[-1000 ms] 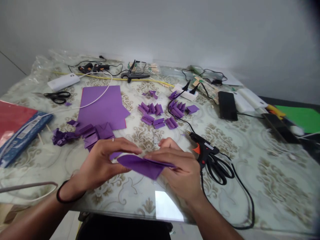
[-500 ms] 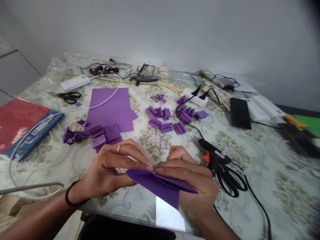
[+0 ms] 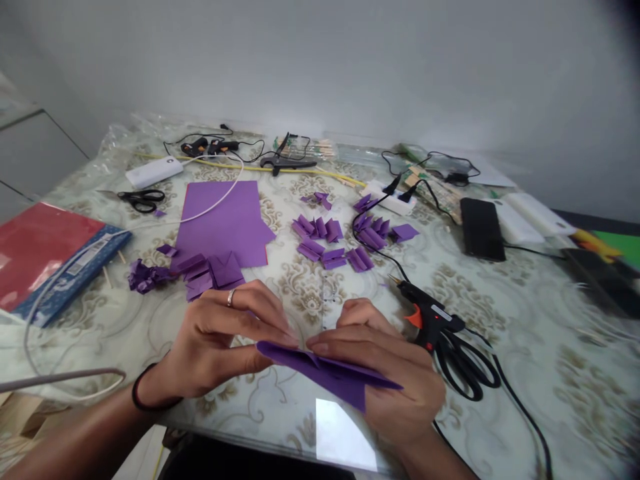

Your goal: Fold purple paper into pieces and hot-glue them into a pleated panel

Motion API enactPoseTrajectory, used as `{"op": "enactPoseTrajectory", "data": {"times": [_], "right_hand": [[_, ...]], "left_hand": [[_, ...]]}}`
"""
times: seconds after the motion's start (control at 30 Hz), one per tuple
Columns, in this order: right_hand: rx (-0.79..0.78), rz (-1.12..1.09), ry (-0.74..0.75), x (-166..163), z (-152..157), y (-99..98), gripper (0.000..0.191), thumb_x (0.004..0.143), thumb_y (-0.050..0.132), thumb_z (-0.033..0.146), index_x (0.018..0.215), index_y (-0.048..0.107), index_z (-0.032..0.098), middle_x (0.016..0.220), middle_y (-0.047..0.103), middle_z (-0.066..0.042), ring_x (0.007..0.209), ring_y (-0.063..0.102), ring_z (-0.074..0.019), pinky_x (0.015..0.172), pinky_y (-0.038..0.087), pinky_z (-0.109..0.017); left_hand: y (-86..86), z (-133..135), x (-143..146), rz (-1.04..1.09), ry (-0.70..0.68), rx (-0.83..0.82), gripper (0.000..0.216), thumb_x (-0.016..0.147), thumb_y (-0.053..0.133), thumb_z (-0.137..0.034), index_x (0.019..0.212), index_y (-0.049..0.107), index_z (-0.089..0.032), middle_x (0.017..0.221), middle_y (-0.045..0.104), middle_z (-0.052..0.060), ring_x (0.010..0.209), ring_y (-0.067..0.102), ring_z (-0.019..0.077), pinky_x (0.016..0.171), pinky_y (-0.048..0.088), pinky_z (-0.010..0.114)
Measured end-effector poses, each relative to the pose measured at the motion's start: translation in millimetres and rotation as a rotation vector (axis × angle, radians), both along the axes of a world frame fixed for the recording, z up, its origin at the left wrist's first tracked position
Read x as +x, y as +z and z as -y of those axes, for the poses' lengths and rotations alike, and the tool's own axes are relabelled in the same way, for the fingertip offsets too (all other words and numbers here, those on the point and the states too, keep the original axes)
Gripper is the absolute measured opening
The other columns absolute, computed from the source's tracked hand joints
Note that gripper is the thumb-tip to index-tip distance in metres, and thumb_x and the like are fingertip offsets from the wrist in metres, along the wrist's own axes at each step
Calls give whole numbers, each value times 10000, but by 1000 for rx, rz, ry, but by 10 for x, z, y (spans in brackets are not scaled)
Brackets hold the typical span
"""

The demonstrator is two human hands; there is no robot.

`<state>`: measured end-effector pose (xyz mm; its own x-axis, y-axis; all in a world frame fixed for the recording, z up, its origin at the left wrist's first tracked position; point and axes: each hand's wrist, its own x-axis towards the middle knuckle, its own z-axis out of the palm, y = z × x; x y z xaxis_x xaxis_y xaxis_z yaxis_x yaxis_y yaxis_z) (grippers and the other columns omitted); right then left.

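Note:
Both of my hands pinch one folded purple paper piece (image 3: 333, 377) just above the table's near edge. My left hand (image 3: 220, 343), with a ring and a black wristband, grips its left end between thumb and fingers. My right hand (image 3: 387, 370) holds the right part, fingers on top and the paper's point jutting over the palm. A black and orange glue gun (image 3: 427, 320) lies just right of my right hand. Several small pleated purple pieces (image 3: 333, 240) lie in the middle of the table.
A purple sheet (image 3: 225, 220) and cut purple squares (image 3: 210, 273) lie behind my left hand. Black scissors (image 3: 467, 363) and a cord sit by the glue gun. A red paper pack (image 3: 45, 257) lies at left, a phone (image 3: 481, 228) at right. More scissors (image 3: 141, 198) lie far left.
The view has shifted slightly. My hands have kept hold of the paper and pressed it flatter, with the fingertips of both hands now meeting on its top edge.

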<state>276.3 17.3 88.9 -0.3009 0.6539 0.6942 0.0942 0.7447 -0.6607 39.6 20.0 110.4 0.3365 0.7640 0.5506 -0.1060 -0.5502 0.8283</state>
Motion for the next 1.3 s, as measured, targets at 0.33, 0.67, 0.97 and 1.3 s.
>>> {"op": "enactPoseTrajectory", "data": {"times": [0.33,0.67,0.97,1.3], "right_hand": [[11,-14,-25,40,-16,-56,150,968,840,206,1117,823,213,992,865,-41,829,685,-218,776,516,-439],[60,29,-63,19,-32,35,85,1031,776,285,1089,827,249,946,873,-31,768,696,-213,723,526,-440],[177,166,-113,71,13,-4,189,1097,661,243,1180,825,283,1014,883,-18,816,735,-229,844,540,-489],[23,72,4,-18,8,52,130,1059,701,184,1106,812,233,930,859,-35,776,701,-209,763,554,-438]], "left_hand": [[31,-12,-24,34,25,-25,178,963,858,-263,1140,883,-277,893,841,72,875,766,214,815,637,358],[10,-14,-54,19,29,-26,197,954,863,-300,1150,877,-284,933,843,68,887,774,204,816,653,339],[87,-11,-13,-190,0,147,186,1056,734,-271,1192,849,-218,956,853,94,919,786,217,839,659,341],[84,3,12,-189,-36,149,144,1047,743,-273,1108,836,-181,908,834,91,885,781,214,837,655,328]]}}
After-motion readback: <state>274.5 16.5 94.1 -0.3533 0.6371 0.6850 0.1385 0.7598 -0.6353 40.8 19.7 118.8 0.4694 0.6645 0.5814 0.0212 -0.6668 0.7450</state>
